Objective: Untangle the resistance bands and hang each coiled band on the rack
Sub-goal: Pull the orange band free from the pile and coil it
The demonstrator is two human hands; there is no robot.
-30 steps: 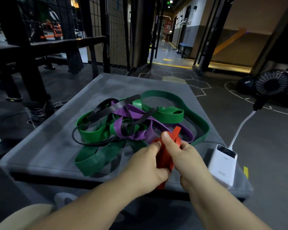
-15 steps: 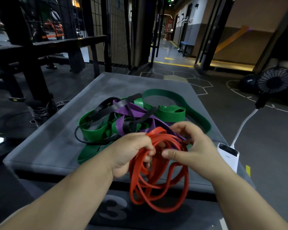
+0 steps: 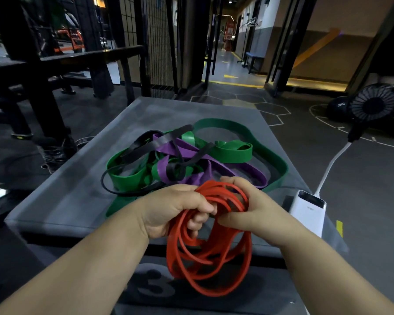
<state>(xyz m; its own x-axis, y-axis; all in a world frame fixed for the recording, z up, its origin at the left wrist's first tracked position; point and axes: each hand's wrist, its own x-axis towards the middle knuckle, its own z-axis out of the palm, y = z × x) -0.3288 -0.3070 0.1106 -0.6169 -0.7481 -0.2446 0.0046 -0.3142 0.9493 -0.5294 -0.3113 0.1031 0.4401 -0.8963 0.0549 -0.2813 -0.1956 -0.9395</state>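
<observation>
A red resistance band (image 3: 208,258) hangs in several loose loops in front of the grey padded box (image 3: 77,192). My left hand (image 3: 171,210) grips the top of the loops with curled fingers. My right hand (image 3: 248,210) holds the same bunch from the right, its fingers curled through the loops. Behind my hands, a tangle of green bands (image 3: 232,151), a purple band (image 3: 168,148) and a thin black band (image 3: 146,144) lies on the box top.
A white power bank (image 3: 308,212) sits at the box's right edge, with a white cable running to a small black fan (image 3: 375,105) on the floor. Black metal gym frames (image 3: 39,92) and a wire mesh panel stand at the left and behind.
The red band went from a folded bunch pinched above the box to wide loops hanging off its front edge. Both hands closed together on the top of the loops.
</observation>
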